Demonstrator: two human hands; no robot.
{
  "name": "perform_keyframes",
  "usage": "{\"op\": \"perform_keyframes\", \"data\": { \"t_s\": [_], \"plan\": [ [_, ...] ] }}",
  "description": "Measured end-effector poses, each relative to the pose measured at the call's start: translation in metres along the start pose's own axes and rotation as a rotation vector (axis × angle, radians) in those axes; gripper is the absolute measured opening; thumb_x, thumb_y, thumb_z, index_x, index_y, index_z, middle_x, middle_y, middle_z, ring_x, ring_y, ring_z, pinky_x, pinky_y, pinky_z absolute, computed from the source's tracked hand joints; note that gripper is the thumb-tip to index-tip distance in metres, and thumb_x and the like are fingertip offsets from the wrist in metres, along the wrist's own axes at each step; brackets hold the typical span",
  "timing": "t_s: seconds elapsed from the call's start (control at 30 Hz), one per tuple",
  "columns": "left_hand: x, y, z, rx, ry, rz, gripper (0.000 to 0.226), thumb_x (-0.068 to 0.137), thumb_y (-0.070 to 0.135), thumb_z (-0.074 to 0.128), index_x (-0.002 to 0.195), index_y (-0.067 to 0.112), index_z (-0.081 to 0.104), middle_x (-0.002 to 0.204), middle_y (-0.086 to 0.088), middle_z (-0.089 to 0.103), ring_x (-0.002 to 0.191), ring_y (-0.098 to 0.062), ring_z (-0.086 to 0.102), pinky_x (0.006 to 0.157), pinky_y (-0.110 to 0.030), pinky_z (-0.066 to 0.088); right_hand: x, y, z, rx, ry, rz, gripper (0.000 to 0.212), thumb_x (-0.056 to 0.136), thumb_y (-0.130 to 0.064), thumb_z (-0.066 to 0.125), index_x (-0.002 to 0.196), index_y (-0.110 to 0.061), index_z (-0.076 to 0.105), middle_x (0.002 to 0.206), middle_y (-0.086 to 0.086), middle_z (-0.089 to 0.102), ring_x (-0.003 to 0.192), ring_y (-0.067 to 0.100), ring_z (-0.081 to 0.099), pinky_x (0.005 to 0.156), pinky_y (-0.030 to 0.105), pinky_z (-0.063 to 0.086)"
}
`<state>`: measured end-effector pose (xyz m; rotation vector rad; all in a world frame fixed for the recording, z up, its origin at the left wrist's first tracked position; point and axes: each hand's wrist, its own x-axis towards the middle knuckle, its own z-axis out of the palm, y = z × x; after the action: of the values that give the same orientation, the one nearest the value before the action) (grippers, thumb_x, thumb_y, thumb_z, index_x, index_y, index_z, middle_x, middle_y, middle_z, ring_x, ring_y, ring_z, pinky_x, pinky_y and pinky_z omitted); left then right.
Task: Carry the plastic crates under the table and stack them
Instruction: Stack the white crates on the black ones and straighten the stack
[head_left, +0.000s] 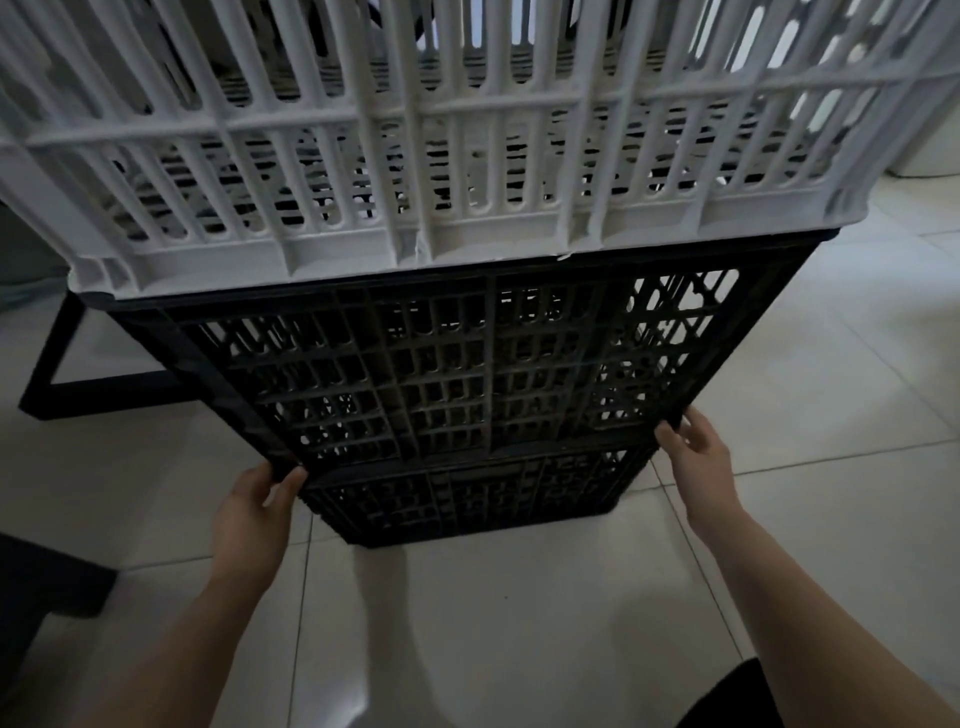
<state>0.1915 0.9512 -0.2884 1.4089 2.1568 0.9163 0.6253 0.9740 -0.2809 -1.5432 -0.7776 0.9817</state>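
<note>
A stack of plastic crates fills the view. A white slatted crate (415, 171) sits on top of a black lattice crate (441, 364), and a second black crate (467, 499) stands beneath on the tiled floor. My left hand (254, 512) grips the lower left corner of the upper black crate. My right hand (696, 457) holds the lower right corner of that same crate. The crates' far sides are hidden.
A black metal table leg frame (57, 358) stands on the floor at the left, behind the stack. Another dark furniture piece (47, 577) sits at the lower left edge. Pale tiled floor (519, 623) spreads around me and to the right.
</note>
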Motion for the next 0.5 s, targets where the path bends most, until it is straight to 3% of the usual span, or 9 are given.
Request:
{"op": "perform_keyframes", "data": {
  "t_s": [0.17, 0.27, 0.43, 0.5],
  "plan": [
    [-0.003, 0.005, 0.004, -0.02, 0.015, 0.005, 0.025, 0.096, 0.03, 0.057, 0.104, 0.008, 0.068, 0.099, -0.011, 0.068, 0.095, -0.03, 0.064, 0.076, -0.033, 0.042, 0.005, 0.0, 0.005, 0.099, 0.091, 0.066, 0.049, 0.093, -0.01, 0.059, 0.139, -0.013, 0.043, 0.126, 0.01, 0.062, 0.11, 0.02, 0.06, 0.096, 0.032, 0.043],
    [-0.006, 0.009, 0.005, 0.006, 0.03, 0.008, 0.032, 0.096, 0.031, 0.055, 0.114, 0.008, 0.067, 0.112, -0.012, 0.069, 0.106, -0.032, 0.063, 0.08, -0.033, 0.042, 0.007, -0.002, 0.012, 0.159, 0.128, 0.113, 0.045, 0.094, -0.008, 0.057, 0.137, -0.011, 0.045, 0.128, 0.009, 0.061, 0.113, 0.021, 0.059, 0.103, 0.036, 0.044],
    [-0.008, 0.016, 0.003, -0.084, 0.005, -0.037, 0.033, 0.097, 0.028, 0.054, 0.121, 0.008, 0.064, 0.117, -0.01, 0.068, 0.111, -0.028, 0.062, 0.082, -0.033, 0.042, 0.003, -0.006, 0.021, 0.184, 0.141, 0.113, 0.044, 0.097, -0.008, 0.05, 0.14, -0.012, 0.041, 0.12, 0.001, 0.059, 0.097, 0.012, 0.061, 0.092, 0.032, 0.047],
    [-0.007, 0.018, 0.004, -0.121, 0.013, -0.054, 0.03, 0.097, 0.024, 0.055, 0.12, 0.006, 0.064, 0.116, -0.011, 0.069, 0.109, -0.028, 0.062, 0.081, -0.032, 0.041, 0.001, -0.006, 0.025, 0.146, 0.14, 0.119, 0.044, 0.099, -0.011, 0.046, 0.142, -0.017, 0.039, 0.124, -0.001, 0.057, 0.105, 0.015, 0.059, 0.093, 0.032, 0.046]
  ]
}}
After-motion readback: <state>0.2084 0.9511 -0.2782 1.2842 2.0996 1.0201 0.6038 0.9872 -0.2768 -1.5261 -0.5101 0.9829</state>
